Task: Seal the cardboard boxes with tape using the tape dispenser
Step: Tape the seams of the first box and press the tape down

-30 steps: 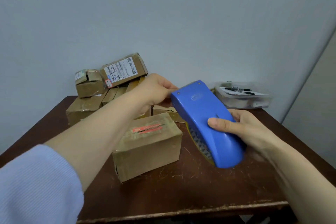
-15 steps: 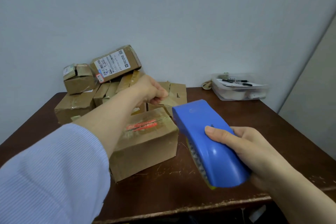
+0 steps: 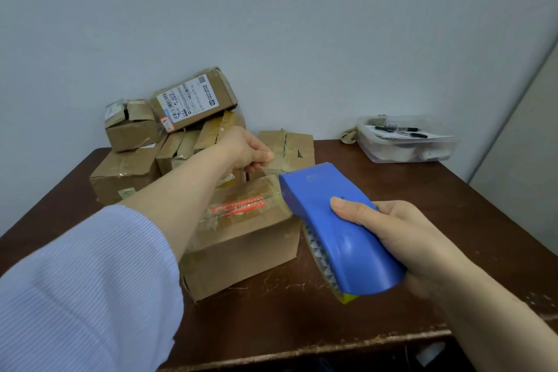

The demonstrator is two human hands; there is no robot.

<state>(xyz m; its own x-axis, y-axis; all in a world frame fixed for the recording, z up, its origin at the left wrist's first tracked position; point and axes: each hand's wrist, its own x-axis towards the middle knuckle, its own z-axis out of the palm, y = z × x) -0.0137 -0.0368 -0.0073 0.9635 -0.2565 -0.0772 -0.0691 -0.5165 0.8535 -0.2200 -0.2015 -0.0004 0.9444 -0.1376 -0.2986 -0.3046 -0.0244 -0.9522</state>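
Note:
A blue tape dispenser (image 3: 335, 229) is held in my right hand (image 3: 401, 238), fingers wrapped under it and thumb on top, just right of a cardboard box (image 3: 241, 248) with a red label on its lid. The tape roll shows at the dispenser's underside. My left hand (image 3: 246, 149) hovers over the far end of that box, fingers curled, pinching the clear tape end (image 3: 273, 164) drawn from the dispenser's nose.
A pile of several taped cardboard boxes (image 3: 169, 136) fills the back left of the dark wooden table (image 3: 377, 190). A clear plastic container (image 3: 404, 143) with pens stands at the back right by the wall. The table's front edge is worn.
My right hand has drawn the dispenser back toward me and lower, beside the box. My left hand stays over the box's far end, keeping the tape end.

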